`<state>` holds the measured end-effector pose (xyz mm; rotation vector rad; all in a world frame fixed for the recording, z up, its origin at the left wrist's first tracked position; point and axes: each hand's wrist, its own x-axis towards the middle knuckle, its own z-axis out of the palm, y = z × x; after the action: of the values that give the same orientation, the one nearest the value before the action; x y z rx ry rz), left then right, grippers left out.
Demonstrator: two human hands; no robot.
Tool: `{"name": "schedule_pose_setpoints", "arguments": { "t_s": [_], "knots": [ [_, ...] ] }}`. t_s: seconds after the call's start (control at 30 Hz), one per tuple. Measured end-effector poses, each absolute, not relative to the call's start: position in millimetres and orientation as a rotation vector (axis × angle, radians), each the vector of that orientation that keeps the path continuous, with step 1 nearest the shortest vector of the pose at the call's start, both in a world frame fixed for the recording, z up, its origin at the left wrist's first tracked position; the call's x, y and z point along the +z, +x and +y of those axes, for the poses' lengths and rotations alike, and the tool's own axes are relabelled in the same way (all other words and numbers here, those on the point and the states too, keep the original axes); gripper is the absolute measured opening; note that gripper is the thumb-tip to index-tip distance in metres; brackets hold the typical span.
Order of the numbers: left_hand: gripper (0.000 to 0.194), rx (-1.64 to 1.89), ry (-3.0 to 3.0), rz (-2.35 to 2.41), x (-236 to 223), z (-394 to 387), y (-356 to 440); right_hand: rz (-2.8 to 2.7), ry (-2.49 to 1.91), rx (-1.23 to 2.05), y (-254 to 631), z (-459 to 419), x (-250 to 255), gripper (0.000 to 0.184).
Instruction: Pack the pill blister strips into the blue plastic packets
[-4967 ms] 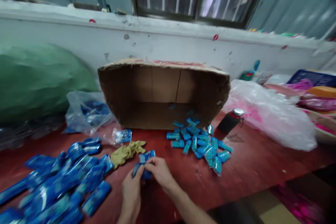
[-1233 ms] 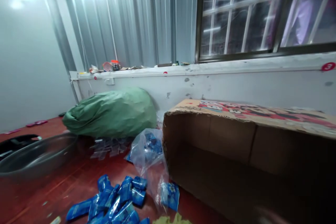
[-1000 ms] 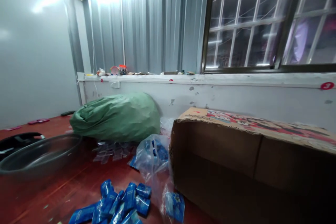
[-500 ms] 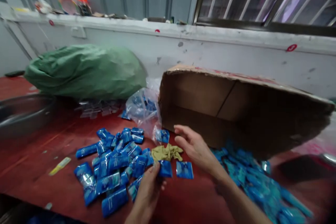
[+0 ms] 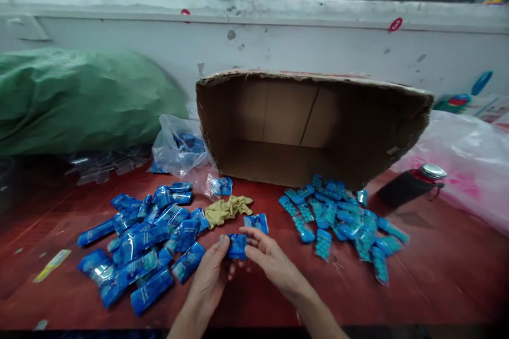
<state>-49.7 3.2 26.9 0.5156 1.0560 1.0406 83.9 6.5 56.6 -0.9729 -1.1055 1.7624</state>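
My left hand (image 5: 212,265) pinches a small, shiny blue packet (image 5: 237,247) between thumb and fingers, above the front of the red table. At the packet's right side is my right hand (image 5: 268,257), its thumb on the edge and its index finger along the top corner. Just behind lies another flat blue packet (image 5: 257,222). A crumpled yellowish cloth or glove (image 5: 228,209) rests beyond my hands. To the left spreads a heap of filled blue packets (image 5: 151,238). On the right lies a pile of clear-fronted packs with turquoise contents (image 5: 345,217).
A cardboard box (image 5: 286,164) lies on its side at the back, its opening facing me. A clear plastic bag (image 5: 183,153) of blue packets and a green sack (image 5: 87,100) stand left of it. A dark bottle (image 5: 409,185) leans at right. A yellow cutter-like tool (image 5: 53,265) lies at left.
My view has swung to the right and down. My right hand has come from near the box to the packet in my left hand.
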Motion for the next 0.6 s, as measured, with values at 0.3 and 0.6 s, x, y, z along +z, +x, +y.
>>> {"name": "schedule_pose_setpoints", "arguments": {
  "t_s": [0.3, 0.6],
  "knots": [
    [0.031, 0.943, 0.597, 1.117, 31.4, -3.2, -45.0, -1.132, -0.943, 1.724, 96.4, -2.7, 48.9, 0.03],
    [0.032, 0.908, 0.61, 1.104, 30.0, -7.6, -31.4, -1.168, -1.056, 1.468, 97.2, -13.7, 35.5, 0.024]
  ]
}}
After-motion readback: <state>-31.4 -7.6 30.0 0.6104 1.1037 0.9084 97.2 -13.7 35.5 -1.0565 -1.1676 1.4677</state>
